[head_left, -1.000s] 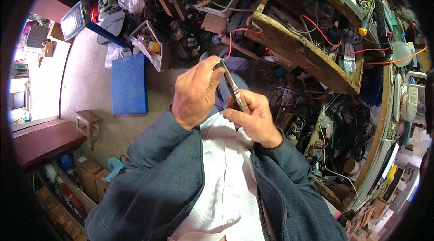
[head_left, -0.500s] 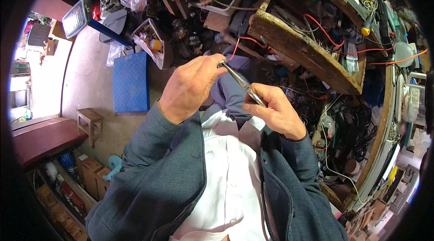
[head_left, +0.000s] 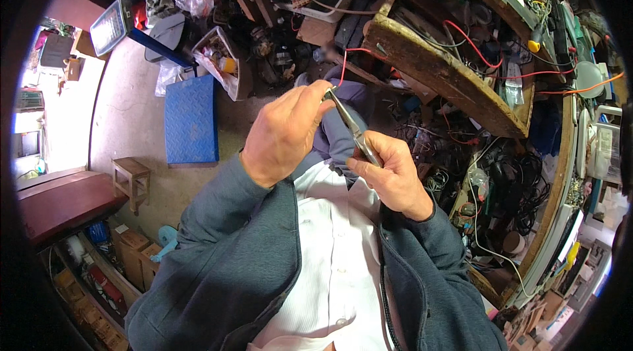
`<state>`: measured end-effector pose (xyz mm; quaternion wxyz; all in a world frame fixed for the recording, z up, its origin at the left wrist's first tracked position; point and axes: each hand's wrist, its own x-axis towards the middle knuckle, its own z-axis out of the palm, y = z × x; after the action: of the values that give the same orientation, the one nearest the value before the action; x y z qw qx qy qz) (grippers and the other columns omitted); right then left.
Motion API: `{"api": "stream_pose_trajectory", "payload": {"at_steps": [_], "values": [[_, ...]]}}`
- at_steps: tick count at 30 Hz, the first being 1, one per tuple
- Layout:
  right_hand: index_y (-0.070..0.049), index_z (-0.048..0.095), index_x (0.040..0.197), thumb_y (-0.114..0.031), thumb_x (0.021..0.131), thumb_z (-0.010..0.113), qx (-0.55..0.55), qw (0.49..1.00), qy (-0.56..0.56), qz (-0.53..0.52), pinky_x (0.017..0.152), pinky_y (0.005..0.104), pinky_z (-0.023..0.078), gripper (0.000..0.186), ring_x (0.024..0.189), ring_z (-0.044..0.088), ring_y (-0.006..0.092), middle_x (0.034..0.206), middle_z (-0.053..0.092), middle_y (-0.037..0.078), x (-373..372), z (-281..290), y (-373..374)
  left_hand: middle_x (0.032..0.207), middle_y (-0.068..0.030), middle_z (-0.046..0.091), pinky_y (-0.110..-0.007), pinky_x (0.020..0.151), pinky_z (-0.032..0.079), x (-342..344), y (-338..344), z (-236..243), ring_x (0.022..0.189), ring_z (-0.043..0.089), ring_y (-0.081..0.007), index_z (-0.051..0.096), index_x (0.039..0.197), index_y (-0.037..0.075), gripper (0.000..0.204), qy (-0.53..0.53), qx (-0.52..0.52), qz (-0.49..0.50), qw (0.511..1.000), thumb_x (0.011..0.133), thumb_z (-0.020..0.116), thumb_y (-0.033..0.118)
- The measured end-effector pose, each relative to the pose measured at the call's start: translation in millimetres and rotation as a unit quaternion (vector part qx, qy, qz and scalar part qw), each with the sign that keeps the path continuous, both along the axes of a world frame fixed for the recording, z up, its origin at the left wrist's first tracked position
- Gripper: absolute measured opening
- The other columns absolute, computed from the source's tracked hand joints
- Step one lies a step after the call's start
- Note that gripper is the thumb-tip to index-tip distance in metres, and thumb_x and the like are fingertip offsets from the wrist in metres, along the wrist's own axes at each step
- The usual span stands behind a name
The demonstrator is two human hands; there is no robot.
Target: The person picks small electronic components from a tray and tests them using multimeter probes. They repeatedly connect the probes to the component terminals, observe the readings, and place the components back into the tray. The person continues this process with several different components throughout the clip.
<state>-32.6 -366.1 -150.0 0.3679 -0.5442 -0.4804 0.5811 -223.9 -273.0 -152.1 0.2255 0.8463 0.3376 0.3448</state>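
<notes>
Metal pliers (head_left: 353, 130) with long, slim jaws slant across the space between my hands. My right hand (head_left: 395, 176) is closed on their handles, thumb laid along them. Its forearm comes up from the lower right. My left hand (head_left: 280, 137) is pinched at the jaw tips, where a red wire (head_left: 343, 71) comes down to the fingertips. The small piece held at the wire's end is too small to make out. My legs (head_left: 336, 127) show beneath the pliers.
A worn wooden frame (head_left: 448, 74) with cables juts in at upper right, above tangled clutter (head_left: 501, 199). To my left are a blue platform (head_left: 190, 120), a box of odds and ends (head_left: 224, 61), a wooden stool (head_left: 132, 176) and a dark red bench (head_left: 69, 203).
My right hand shifted right with the pliers' handles, then slightly back down. My left hand swung a little left and back, staying at the wire and jaw tips.
</notes>
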Motion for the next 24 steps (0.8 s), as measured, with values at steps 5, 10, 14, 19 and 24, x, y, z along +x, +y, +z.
{"api": "stream_pose_trajectory", "payload": {"at_steps": [5, 10, 14, 19, 24], "values": [[-0.006, 0.048, 0.07, -0.004, 0.085, 0.07, -0.043, 0.992, 0.089, -0.08, 0.053, 0.0256, 0.028, 0.027, 0.062, 0.032, 0.0047, 0.066, 0.037, -0.007, -20, -4, -11, 0.093, -0.0196, 0.065, -0.04, 0.068, 0.052, 5, -5, 4, 0.082, 0.066, -0.0366, 0.059, 0.112, -0.004, 0.022, 0.005, 0.013, 0.021, 1.0, 0.092, 0.063, 0.003], [-0.007, 0.053, 0.071, -0.004, 0.084, 0.069, 0.012, 0.946, 0.18, -0.27, 0.044, 0.0234, 0.031, 0.021, 0.048, 0.038, 0.0049, 0.06, 0.046, -0.004, -16, -7, 6, 0.089, -0.0182, 0.064, -0.038, 0.065, 0.051, 6, -29, 0, 0.074, 0.064, -0.0336, 0.06, 0.11, -0.003, 0.021, 0.022, 0.009, -0.025, 0.999, 0.092, 0.064, 0.005], [-0.005, 0.055, 0.083, 0.002, 0.083, 0.064, 0.009, 0.952, 0.181, -0.248, 0.042, 0.0211, 0.032, 0.012, 0.047, 0.039, 0.0048, 0.064, 0.049, -0.003, 20, 1, 8, 0.082, -0.0142, 0.062, -0.035, 0.061, 0.05, 1, -31, -18, 0.066, 0.061, -0.0262, 0.06, 0.112, -0.001, 0.02, -0.072, -0.089, 0.04, 0.993, 0.095, 0.062, 0.008], [-0.006, 0.057, 0.079, -0.005, 0.082, 0.071, 0.055, 0.993, 0.037, -0.096, 0.049, 0.0216, 0.03, 0.014, 0.055, 0.04, 0.0021, 0.064, 0.046, -0.007, 15, 13, 9, 0.084, -0.0115, 0.066, -0.03, 0.064, 0.052, 2, -19, -14, 0.071, 0.064, -0.0187, 0.062, 0.113, -0.001, 0.02, -0.125, -0.192, 0.052, 0.972, 0.102, 0.051, 0.011], [-0.002, 0.055, 0.079, -0.008, 0.083, 0.072, 0.138, 0.989, -0.044, -0.027, 0.058, 0.026, 0.034, 0.018, 0.066, 0.039, 0.0067, 0.069, 0.042, -0.003, 53, 67, 13, 0.083, -0.0063, 0.065, -0.025, 0.067, 0.05, 0, -14, -15, 0.073, 0.06, -0.0104, 0.062, 0.114, -0.003, 0.025, -0.137, -0.256, 0.011, 0.957, 0.104, 0.048, 0.015]]}}
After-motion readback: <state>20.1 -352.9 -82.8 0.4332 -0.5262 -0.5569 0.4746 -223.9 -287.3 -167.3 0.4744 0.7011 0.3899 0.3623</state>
